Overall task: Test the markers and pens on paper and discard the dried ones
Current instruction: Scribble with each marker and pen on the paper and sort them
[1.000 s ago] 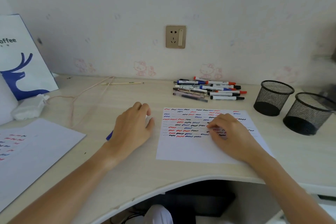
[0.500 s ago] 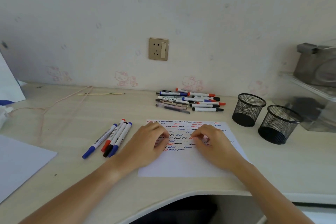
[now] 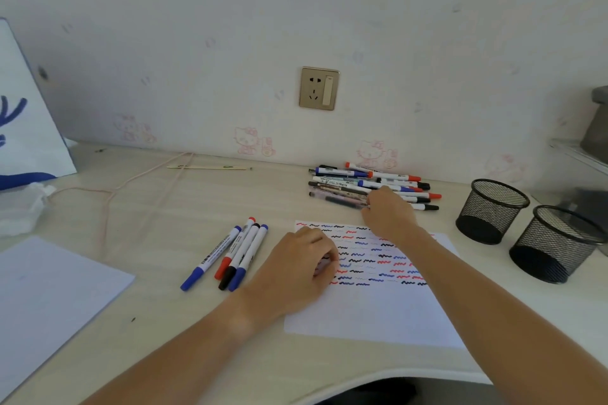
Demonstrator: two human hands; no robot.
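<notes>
A white sheet (image 3: 378, 312) covered in red, blue and black squiggles lies on the desk in front of me. My left hand (image 3: 296, 270) rests on the sheet's left edge with loosely curled fingers and holds nothing that I can see. My right hand (image 3: 390, 214) reaches past the sheet's far edge into a pile of markers and pens (image 3: 342, 182) by the wall. Its fingers lie over the pens, and the back of the hand hides whether they grip one. Several capped markers (image 3: 240, 250) lie side by side left of the sheet.
Two black mesh cups (image 3: 493, 210) (image 3: 559, 243) stand at the right. Another sheet (image 3: 49, 293) lies at the left front. A white and blue bag (image 3: 23, 128), a tissue wad (image 3: 19, 207), a thin cord (image 3: 108, 200) and a stick (image 3: 210, 167) sit at the back left.
My right hand left the sheet and went forward to the pen pile. My left hand moved off the markers at the left and onto the sheet's edge.
</notes>
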